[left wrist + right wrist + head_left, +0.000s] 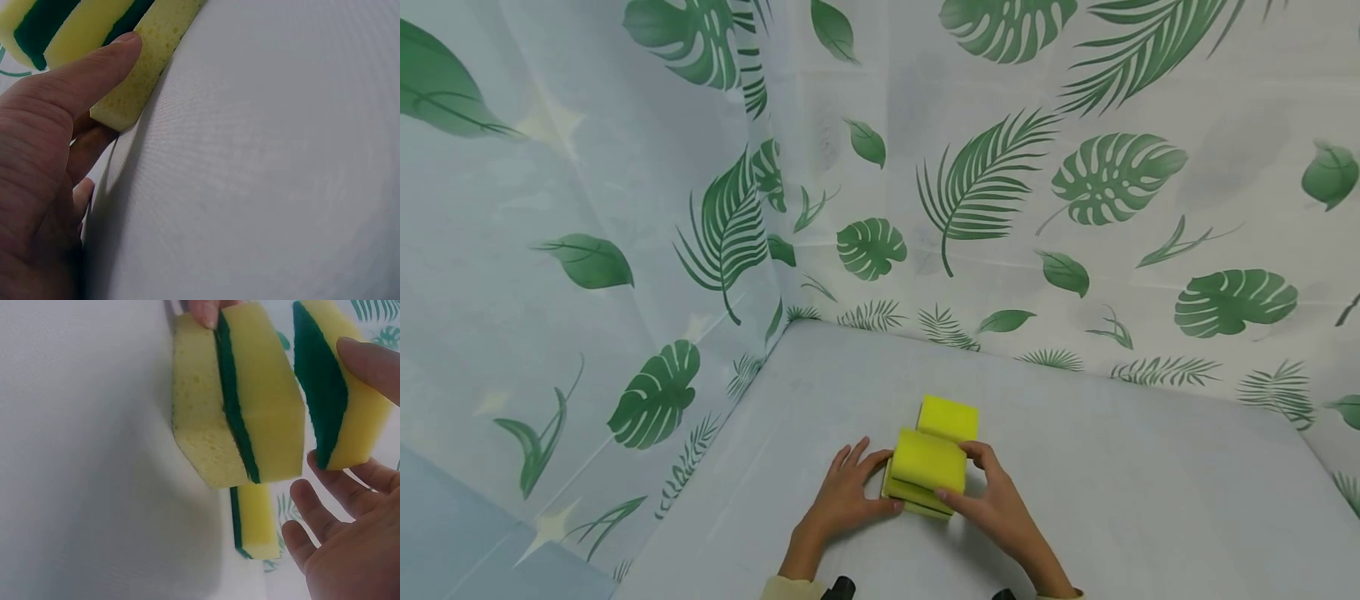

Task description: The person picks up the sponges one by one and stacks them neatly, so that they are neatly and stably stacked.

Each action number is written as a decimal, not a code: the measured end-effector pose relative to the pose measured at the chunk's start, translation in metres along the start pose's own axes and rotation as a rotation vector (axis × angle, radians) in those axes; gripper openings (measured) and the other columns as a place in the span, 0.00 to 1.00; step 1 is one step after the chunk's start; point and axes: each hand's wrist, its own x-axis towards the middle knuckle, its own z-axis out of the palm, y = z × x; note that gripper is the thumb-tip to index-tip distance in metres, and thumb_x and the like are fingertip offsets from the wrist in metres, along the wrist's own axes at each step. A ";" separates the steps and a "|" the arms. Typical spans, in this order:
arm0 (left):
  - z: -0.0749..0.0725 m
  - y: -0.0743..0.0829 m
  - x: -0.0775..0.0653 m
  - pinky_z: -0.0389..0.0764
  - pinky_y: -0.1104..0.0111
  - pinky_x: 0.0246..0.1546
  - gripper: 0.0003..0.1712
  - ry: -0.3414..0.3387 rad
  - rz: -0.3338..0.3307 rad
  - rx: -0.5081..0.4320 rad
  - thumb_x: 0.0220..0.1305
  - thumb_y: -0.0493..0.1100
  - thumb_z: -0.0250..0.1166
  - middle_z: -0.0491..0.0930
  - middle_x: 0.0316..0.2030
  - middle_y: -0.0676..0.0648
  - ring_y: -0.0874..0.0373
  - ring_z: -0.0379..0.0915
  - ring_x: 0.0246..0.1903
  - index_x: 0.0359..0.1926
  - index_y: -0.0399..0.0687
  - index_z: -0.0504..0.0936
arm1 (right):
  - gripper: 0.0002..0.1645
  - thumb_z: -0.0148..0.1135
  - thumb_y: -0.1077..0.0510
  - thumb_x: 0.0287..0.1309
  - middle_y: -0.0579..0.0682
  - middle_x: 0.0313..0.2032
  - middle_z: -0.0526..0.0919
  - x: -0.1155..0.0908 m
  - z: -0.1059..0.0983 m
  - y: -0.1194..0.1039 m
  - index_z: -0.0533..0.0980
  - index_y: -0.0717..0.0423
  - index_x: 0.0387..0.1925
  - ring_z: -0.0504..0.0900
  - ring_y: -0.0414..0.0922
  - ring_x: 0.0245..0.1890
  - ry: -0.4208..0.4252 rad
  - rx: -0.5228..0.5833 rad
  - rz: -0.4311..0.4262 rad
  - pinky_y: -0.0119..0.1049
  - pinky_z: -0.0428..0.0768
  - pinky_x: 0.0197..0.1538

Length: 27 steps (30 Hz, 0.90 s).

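Cream sleeve cuffs point(792, 588) and a rounded black piece point(842, 587) sit closest, along the bottom edge of the head view. Above them, left of the lower centre, the left hand point(844, 500) has its grip closed round the lowest sponge, a pale porous sponge point(200, 406) lying on the grey-white tabletop point(1150, 500); its thumb presses one long side, while the fingers reach behind the block. Right of it, the right hand point(1002, 502) pinches the uppermost sponge, a yellow sponge with green scouring layer point(928, 460), between thumb and fingers, green side down. Between these two lies a middle yellow sponge point(272, 419), flat on the pale one with its own green layer underneath. At the right of the right wrist view a narrow gap separates the uppermost sponge from the middle one; whether they touch at the other end I cannot tell. Just beyond the stack, a little above it in the head view, a fourth yellow sponge point(951, 419) rests on the tabletop, partly covered by the uppermost one; its green layer faces down at the lower centre of the right wrist view. Leaf-printed sheets point(880, 192) fill the upper part and left side of the head view, meeting in a corner left of centre.
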 end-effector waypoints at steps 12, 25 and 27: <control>0.000 -0.001 0.001 0.46 0.41 0.80 0.48 -0.002 0.010 -0.012 0.58 0.68 0.74 0.64 0.79 0.40 0.40 0.49 0.81 0.76 0.57 0.74 | 0.49 0.82 0.42 0.57 0.62 0.72 0.73 -0.001 0.005 0.005 0.68 0.58 0.70 0.71 0.67 0.71 0.001 -0.024 0.031 0.70 0.68 0.71; 0.000 0.000 0.001 0.46 0.40 0.80 0.48 -0.003 -0.004 -0.011 0.58 0.69 0.74 0.64 0.79 0.41 0.40 0.48 0.82 0.76 0.58 0.74 | 0.49 0.83 0.43 0.56 0.61 0.72 0.73 -0.001 0.008 0.009 0.69 0.58 0.70 0.72 0.65 0.69 0.002 -0.008 0.008 0.70 0.69 0.70; 0.000 0.000 0.000 0.46 0.39 0.80 0.48 -0.003 -0.008 -0.011 0.58 0.69 0.74 0.63 0.79 0.40 0.39 0.47 0.82 0.76 0.57 0.74 | 0.49 0.83 0.43 0.56 0.61 0.71 0.74 -0.001 0.008 0.010 0.68 0.58 0.70 0.73 0.64 0.69 0.004 -0.009 0.001 0.70 0.69 0.70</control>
